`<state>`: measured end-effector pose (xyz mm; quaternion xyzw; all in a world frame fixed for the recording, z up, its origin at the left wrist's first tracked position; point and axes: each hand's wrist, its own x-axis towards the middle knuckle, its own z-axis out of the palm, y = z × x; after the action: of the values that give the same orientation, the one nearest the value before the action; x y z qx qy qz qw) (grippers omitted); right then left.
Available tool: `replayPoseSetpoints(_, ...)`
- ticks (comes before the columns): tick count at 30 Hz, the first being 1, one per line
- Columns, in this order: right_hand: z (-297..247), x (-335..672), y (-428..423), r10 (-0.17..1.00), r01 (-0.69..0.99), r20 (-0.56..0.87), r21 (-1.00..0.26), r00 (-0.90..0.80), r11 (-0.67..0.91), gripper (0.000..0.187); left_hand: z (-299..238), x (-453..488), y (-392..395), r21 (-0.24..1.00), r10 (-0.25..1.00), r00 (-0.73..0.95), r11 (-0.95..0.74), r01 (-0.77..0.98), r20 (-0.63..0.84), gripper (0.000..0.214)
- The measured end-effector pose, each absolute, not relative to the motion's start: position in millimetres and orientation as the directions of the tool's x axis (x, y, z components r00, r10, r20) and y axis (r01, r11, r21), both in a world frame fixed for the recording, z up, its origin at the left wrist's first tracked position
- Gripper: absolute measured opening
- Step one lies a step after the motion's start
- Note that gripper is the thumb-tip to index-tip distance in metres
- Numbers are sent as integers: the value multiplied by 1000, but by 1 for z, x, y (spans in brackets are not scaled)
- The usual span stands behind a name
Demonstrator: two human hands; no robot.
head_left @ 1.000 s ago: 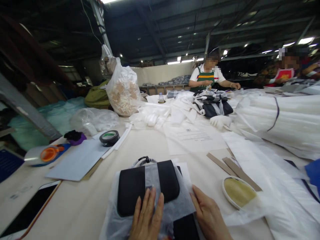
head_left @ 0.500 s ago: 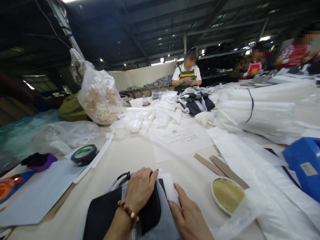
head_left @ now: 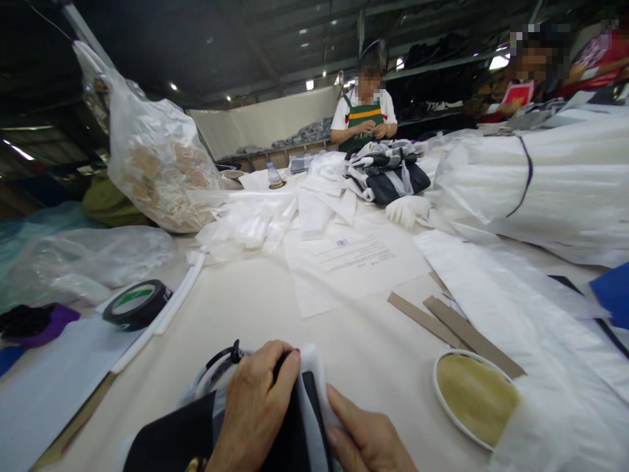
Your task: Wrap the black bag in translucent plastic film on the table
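Note:
A black bag (head_left: 170, 432) with a dark strap loop (head_left: 220, 357) lies at the table's near edge, its lower part cut off by the frame. My left hand (head_left: 258, 393), a beaded bracelet at its wrist, is closed over the bag's upper edge, fingers curled down behind it. On the other side my right hand (head_left: 363, 426) pinches a white foam sheet (head_left: 314, 367) against the bag's right side, thumb in front. A thin grey-white layer shows between the black panels. The fingertips of the left hand are partly hidden.
To the right are a round olive-coloured piece with a white rim (head_left: 474, 400), brown strips (head_left: 472, 334) and white plastic sheeting (head_left: 521, 341). Black tape (head_left: 137, 305) sits at left on pale board (head_left: 63, 380). Ahead lies a printed sheet (head_left: 356, 262); a co-worker (head_left: 363, 118) stands beyond.
The view has shifted and tilted, coming closer to the table. The bag is tipped more upright, its right edge parted from the middle, and both hands remain on it.

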<state>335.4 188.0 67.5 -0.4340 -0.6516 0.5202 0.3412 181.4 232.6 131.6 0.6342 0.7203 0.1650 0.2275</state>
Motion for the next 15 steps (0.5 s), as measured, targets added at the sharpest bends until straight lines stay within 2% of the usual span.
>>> replayPoseSetpoints(2,73,335,191,916,260,-66,-965,-397,42,38,131,183,232,512,990,-90,131,849,-105,34)
replayPoseSetpoints(4,74,334,192,941,300,-114,-954,-319,-14,33,130,184,232,476,993,-86,114,872,-82,34)
replayPoseSetpoints(8,77,328,197,959,296,-163,-951,-232,-91,17,129,184,233,426,996,-63,81,901,-56,34)
replayPoseSetpoints(13,89,321,210,947,197,-243,-959,-209,-203,14,129,179,234,524,997,-47,74,848,-65,34)
replayPoseSetpoints(15,92,321,212,936,115,-243,-969,-257,-220,13,128,178,234,565,997,-45,74,822,-65,32)
